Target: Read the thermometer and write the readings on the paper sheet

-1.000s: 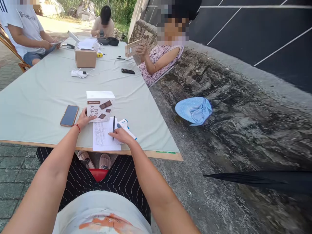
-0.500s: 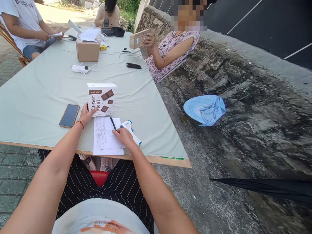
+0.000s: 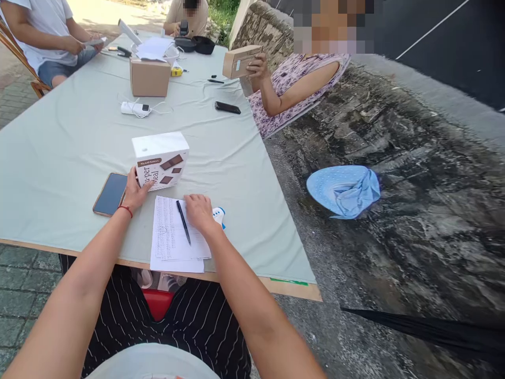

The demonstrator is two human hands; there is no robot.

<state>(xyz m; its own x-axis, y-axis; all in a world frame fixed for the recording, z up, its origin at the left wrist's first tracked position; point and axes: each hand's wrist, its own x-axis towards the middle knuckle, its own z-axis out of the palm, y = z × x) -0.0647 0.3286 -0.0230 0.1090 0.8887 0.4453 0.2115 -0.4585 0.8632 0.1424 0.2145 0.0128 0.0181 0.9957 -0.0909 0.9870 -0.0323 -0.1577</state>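
My left hand [image 3: 135, 192] grips the lower left edge of a white snack box [image 3: 169, 152] with chocolate pieces printed on its front. The box is turned at an angle on the table. A black pen [image 3: 183, 223] lies on printed sheets of paper [image 3: 169, 247] in front of me. My right hand [image 3: 199, 211] rests palm down over the right side of the sheets, fingers stretched out, holding nothing. Beyond it, a white and blue infrared thermometer [image 3: 218, 215] is partly hidden by this hand. A smartphone [image 3: 109, 196] lies just left of my left hand.
On the cloth-covered table [image 3: 71, 158] farther off are a white device with a cable [image 3: 135, 109], a cardboard box [image 3: 150, 79] and a black phone [image 3: 228, 108]. A person at right holds a carton [image 3: 241, 61]. A blue hat [image 3: 343, 190] lies on the rock ledge.
My right hand has let go of the pen, which now lies on the papers, and has moved slightly forward. The snack box has been turned by my left hand. The view has shifted slightly.
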